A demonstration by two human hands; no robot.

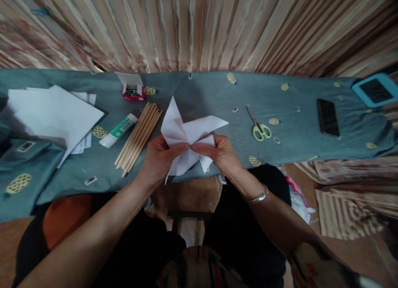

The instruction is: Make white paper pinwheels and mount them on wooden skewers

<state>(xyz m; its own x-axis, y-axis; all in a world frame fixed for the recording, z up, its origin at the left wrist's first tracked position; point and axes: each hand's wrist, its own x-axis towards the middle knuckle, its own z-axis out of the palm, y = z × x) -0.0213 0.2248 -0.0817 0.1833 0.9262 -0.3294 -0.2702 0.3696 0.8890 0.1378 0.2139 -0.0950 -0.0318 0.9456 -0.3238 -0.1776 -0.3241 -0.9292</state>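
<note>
A white paper pinwheel [174, 128] is held up just over the front edge of the table, its folded blades pointing outward. My left hand [160, 155] grips its left side, thumb pressed on the centre. From the right, my right hand [222, 153] pinches it too, and both thumb tips meet at the middle. My other fingers are hidden behind the paper. Nearest to my left hand lies a bundle of wooden sticks [139, 136]. Green-handled scissors [259, 126] rest to the right of my right hand.
A green and white glue tube [118, 130] lies left of the sticks. Behind it stands an opened small red box [133, 92] with small metallic pieces. White paper sheets [46, 110] are stacked at the left. A dark phone [328, 117] and a blue-framed tablet [376, 90] lie at the right.
</note>
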